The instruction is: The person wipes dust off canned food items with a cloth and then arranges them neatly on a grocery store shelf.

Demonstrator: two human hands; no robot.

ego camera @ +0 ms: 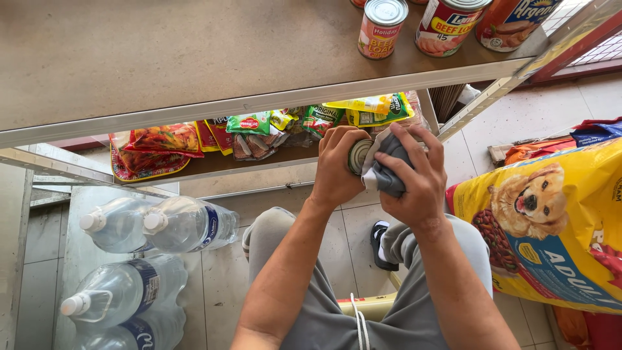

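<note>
While the person sits low in front of the metal shelf unit [272, 100], both hands are raised between the knees and meet around one small tin can [358, 155]. The left hand [337, 170] is closed around the body of the can, with the fingers wrapped over its side. The can lies on its side, so its long axis runs roughly from left to right, and its round silver end faces toward the right hand [414, 178]. That hand is closed on a grey cloth [387, 170], which it presses against this end of the can; the cloth is touching the metal and hides a part of it. So the can is just to the left of the cloth hand, and the two hands are almost touching each other. Above them, on the brown top shelf, three more cans [433, 24] stand upright near the right edge. On the lower shelf behind the hands lie colourful sachets and packets [249, 133] in a loose row. On the floor to the left there are big water bottles [155, 227], and to the right leans a yellow bag of dog food [551, 227]. I see grey trousers [337, 324] and tiled floor below.
</note>
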